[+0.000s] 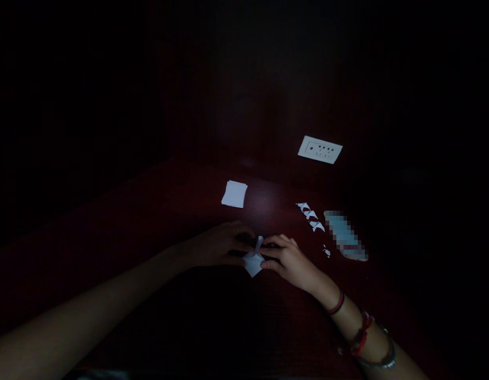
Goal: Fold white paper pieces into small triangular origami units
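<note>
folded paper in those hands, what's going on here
In dim light, the person's left-hand grip and right-hand grip hold a small folded paper between them, a narrow part of it sticking up. Beyond the hands lies a stack of white paper squares. To the right are a row of small folded pieces, a few tiny white bits and a pixelated flat object, too blurred to identify.

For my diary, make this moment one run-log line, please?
left hand: touching folded white paper; right hand: touching same paper; beyond: white square paper stack
</note>
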The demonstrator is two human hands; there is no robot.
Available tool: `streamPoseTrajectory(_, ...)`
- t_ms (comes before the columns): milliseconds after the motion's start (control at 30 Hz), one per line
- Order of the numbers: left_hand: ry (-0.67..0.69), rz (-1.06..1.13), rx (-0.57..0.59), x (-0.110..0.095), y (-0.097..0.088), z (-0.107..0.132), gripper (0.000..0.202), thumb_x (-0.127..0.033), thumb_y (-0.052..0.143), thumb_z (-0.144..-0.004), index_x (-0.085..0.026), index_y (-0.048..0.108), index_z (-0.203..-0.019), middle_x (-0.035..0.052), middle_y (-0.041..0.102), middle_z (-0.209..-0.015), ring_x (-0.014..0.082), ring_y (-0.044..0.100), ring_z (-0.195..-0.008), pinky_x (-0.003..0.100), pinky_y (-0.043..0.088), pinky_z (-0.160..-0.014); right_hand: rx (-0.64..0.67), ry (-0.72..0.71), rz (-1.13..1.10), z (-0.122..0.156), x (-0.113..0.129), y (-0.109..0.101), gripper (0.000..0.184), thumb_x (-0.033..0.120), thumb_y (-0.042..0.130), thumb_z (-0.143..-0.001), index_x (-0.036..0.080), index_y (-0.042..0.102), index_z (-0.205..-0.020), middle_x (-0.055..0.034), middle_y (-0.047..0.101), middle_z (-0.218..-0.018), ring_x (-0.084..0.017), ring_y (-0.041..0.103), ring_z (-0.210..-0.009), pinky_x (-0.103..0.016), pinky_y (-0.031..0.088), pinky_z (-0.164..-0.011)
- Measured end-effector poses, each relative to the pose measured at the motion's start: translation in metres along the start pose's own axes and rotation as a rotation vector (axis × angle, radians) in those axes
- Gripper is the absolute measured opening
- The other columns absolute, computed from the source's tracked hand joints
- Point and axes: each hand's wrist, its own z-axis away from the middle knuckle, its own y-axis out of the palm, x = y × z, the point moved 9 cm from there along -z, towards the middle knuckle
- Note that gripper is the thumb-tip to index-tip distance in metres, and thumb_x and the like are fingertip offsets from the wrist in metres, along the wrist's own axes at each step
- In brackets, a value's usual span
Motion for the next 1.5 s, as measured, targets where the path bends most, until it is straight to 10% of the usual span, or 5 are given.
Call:
streamPoseTrajectory(633, -0.062, -0.208, 0.146, 0.002, 0.003, 0.004, 0.028, -0.025, 0.047, -0.081, -0.034, 0.051, -0.107, 0.0022, 0.049, -0.1, 0.017, 0.045, -0.093, 0.029, 0.034, -0.079, 0.005, -0.015, 0.008, 0.002, 0.0, -0.001, 0.029, 0.034, 0.051, -0.077, 0.031, 0.055, -0.105, -0.003, 0.052, -0.103, -0.018, 0.042, -0.094, -0.032, 0.032, -0.077)
streamPoseTrajectory(1067, -0.152, 0.106, -0.01, 0.021, 0.008, -0.002, 0.008, -0.025, 0.058, -0.074, -0.022, 0.062, -0.08, 0.0011, 0.047, -0.086, 0.0135, 0.046, -0.083, 0.025, 0.037, -0.074, -0.028, -0.112, 0.018, 0.0, 0.015, -0.001, 0.017, 0.027, 0.05, -0.079, 0.022, 0.063, -0.088, -0.0021, 0.055, -0.09, -0.014, 0.046, -0.087, -0.028, 0.033, -0.076)
streamPoseTrajectory(1500, -0.026, 0.014, 0.14, -0.01, 0.007, -0.001, 0.022, -0.017, 0.052, -0.077, -0.024, 0.059, -0.097, 0.0035, 0.052, -0.1, 0.0159, 0.046, -0.095, 0.028, 0.035, -0.084, -0.06, 0.023, -0.17, -0.002, 0.002, -0.002, 0.023, 0.036, 0.05, -0.077, 0.019, 0.064, -0.086, -0.0025, 0.057, -0.079, -0.012, 0.052, -0.072, -0.023, 0.039, -0.066)
